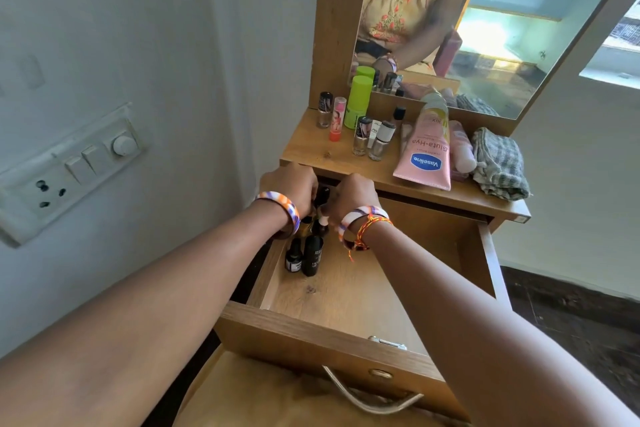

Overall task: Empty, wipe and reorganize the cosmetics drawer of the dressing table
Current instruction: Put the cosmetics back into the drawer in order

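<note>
The wooden drawer [346,291] of the dressing table stands pulled out, most of its floor bare. Several small dark bottles [304,255] are clustered in its back left corner. My left hand [291,187] reaches into that corner, its fingers curled round a black-capped bottle [322,195]. My right hand [353,198] is right beside it, fingers curled down over a small light-capped bottle [323,219]. The fingertips of both hands are mostly hidden.
On the tabletop above stand nail polish bottles [362,140], a green bottle [358,100], a pink stick [337,118], a pink Vaseline tube [427,156] and a folded checked cloth [500,163]. A mirror [485,28] rises behind. A switchboard [69,170] is on the left wall.
</note>
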{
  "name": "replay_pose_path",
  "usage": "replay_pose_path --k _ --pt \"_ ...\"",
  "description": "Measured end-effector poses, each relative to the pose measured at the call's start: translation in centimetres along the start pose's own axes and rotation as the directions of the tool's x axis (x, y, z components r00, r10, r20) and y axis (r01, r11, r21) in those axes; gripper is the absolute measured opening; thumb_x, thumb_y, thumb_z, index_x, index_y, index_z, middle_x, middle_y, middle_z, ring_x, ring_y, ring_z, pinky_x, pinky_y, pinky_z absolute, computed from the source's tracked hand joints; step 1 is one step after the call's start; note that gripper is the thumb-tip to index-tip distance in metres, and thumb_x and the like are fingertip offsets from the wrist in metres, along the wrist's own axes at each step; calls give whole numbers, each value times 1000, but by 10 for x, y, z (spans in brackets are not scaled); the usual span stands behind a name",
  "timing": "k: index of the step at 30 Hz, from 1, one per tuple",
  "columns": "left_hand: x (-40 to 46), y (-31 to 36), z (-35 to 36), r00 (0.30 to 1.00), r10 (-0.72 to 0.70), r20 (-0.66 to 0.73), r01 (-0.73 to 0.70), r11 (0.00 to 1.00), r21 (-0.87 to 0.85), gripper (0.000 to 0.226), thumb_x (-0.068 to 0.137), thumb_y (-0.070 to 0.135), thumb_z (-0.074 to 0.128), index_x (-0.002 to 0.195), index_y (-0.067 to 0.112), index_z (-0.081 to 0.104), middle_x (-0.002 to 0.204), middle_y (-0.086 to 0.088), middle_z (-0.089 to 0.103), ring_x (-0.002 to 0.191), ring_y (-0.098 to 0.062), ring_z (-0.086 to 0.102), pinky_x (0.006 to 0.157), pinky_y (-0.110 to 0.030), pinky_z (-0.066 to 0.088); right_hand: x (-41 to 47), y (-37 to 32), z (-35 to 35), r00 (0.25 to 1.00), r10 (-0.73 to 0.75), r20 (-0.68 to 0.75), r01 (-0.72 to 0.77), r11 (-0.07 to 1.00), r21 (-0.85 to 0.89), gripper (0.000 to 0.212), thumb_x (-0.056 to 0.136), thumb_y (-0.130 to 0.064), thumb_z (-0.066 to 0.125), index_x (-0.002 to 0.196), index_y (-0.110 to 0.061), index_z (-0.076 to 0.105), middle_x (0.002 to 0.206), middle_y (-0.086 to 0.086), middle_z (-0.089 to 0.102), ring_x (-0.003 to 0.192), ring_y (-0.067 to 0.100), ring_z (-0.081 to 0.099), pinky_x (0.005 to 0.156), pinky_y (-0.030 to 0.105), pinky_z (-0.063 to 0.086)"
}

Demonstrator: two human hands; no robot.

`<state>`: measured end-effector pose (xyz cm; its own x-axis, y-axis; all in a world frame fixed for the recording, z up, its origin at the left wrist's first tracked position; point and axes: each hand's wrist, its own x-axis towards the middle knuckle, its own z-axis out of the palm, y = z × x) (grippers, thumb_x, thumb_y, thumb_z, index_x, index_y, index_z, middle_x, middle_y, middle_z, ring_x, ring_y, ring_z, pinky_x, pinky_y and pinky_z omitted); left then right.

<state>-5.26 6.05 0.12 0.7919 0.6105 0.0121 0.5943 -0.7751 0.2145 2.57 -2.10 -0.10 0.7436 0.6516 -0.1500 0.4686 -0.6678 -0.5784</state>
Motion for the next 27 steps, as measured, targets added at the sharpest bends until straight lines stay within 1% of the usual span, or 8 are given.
replay_pose_path --k 5,8,11,14,17,20,23,27 --pt "0 0 2 1000 16 -18 -16 999 51 17 87 10 59 96 15 72 98 -8 70 86 -28 66 77 -33 53 5 5 11 1000 -2 4 2 1000 25 16 82 -10 71 94 0 71 86 11 67 79 22 63 72 25 53" --pt "1 2 0 999 33 13 -34 995 96 19 88 6 55 100 13 69 99 -8 68 88 -29 64 75 -33 51 9 6 15 1000 6 26 -7 999 39 15 82 -12 70 92 0 70 90 14 72 83 25 69 78 31 58" --pt "2 6 -4 998 33 53 -39 991 128 19 87 7 56 101 13 67 100 -8 66 90 -28 63 73 -31 46 10 5 17 998 28 51 -31 998 60 16 81 -11 71 92 0 69 90 16 72 84 27 70 80 36 60" --pt "3 7 -6 996 22 82 -33 989 142 19 88 7 55 102 12 66 101 -8 66 91 -27 62 74 -30 45 10 5 17 997 31 72 -36 997 67 17 82 -11 71 94 0 69 92 17 72 85 28 70 80 38 59" --pt "2 8 -7 997 20 79 -34 984 173 18 88 8 54 102 12 66 103 -8 66 92 -27 62 75 -31 46 9 5 14 995 17 98 -22 998 59 19 86 -9 66 102 0 68 97 17 71 90 29 69 84 36 58" --pt "1 9 -8 996 17 83 -33 981 190 17 89 9 54 100 12 66 103 -8 66 92 -27 62 73 -30 44 6 4 11 995 -24 96 20 999 36 19 86 -8 64 103 -2 70 98 16 71 89 27 68 85 34 57" --pt "0 11 -10 996 17 85 -34 979 200 16 90 10 52 100 11 65 95 -7 64 83 -26 59 72 -30 43 2 3 9 994 -68 91 68 998 0 18 83 -6 65 100 -4 71 99 13 70 82 22 62 80 26 53" --pt "0 13 -13 994 28 105 -50 976 211 17 92 7 49 101 9 64 86 -6 54 75 -23 49 73 -29 43 -1 3 8 992 -87 88 89 996 -15 17 80 -3 66 96 -4 71 89 12 67 79 21 59 73 24 48"
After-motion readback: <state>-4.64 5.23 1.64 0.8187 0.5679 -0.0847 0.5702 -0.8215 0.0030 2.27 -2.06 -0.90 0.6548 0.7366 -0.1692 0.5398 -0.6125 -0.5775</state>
